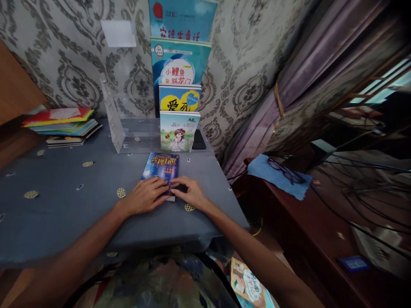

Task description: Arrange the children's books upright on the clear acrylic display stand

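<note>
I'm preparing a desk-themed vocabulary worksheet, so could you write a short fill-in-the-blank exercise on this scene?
1. The left hand and right hand touch a book whose cover is mainly ____.
2. In the column of upright books, ____ front covers show.
3. The glasses lie on a cloth toward the picture's ____ side.

Missing words: blue; four; right.
</note>
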A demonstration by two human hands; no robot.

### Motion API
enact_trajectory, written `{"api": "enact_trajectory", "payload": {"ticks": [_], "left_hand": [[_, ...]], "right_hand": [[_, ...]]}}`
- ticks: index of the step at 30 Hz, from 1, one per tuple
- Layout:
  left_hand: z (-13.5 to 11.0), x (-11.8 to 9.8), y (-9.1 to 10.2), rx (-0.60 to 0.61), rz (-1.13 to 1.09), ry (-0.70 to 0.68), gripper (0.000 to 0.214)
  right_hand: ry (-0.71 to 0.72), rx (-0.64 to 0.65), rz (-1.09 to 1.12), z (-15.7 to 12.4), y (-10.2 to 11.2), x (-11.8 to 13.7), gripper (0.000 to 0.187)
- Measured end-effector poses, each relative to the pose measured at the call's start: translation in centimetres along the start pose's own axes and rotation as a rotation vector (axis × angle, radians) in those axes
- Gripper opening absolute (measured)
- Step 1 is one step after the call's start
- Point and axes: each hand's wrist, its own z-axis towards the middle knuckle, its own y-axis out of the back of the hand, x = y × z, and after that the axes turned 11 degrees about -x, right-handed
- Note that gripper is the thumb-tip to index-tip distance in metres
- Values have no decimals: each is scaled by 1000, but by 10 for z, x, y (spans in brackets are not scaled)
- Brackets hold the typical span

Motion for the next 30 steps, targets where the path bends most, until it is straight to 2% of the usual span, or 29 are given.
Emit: {"api": "enact_trajectory", "payload": {"ticks": [7, 12, 17, 23, 30], "left_hand": [[-3, 3, -3, 2, -42, 3, 37], [-2, 4, -4, -16, -77, 7, 34], [-1, 7, -4, -23, -147, 42, 30], [-2, 17, -7, -32, -200, 84, 27], [-6, 31, -18, -30, -180, 188, 36]], "right_hand": [[157, 99, -114, -6, 4, -4, 41], [215, 158, -214, -7, 5, -2, 41], [206, 170, -237, -7, 4, 0, 40], [205, 252, -322, -6, 9, 4, 67], [125, 264, -351, 0, 12, 22, 55]]}}
